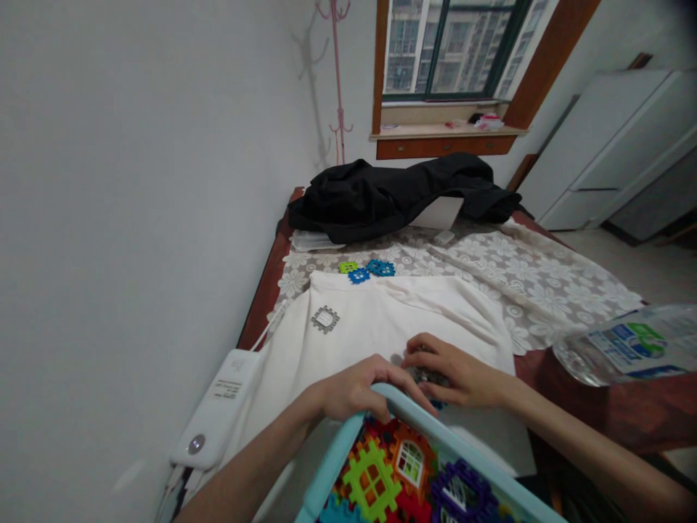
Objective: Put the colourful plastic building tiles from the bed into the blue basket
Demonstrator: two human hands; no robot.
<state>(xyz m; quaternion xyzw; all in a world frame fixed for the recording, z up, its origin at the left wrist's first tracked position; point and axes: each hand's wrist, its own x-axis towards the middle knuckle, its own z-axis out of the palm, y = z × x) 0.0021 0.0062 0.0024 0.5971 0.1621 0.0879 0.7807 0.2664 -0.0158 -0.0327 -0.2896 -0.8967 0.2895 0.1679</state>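
Clasping the corner of a light-blue plastic bin (pixel 462 443) with the left hand (pixel 353 392), closed over the rim with fingers spread along the far side. Curling the right hand (pixel 454 374) half open from above over a grey interlocking tile cluster (pixel 430 376); hard to tell whether gripped fast or merely covered. Showing only a sliver of a blue piece (pixel 438 404) under the same palm.

Lying on the white cloth (pixel 392 312), the cluster: just outside the bin, past the long rim slanting from the left hand down toward the lower right. Nearer to the right hand than to the left, and separated from the lime-green lattice tile (pixel 372 479) and orange window tile (pixel 412 454) inside only by that rim.

Farther out, well apart from both hands: a lone grey square tile (pixel 325 319), ahead of the left hand, and blue tiles (pixel 381 268) along the cloth's far edge.
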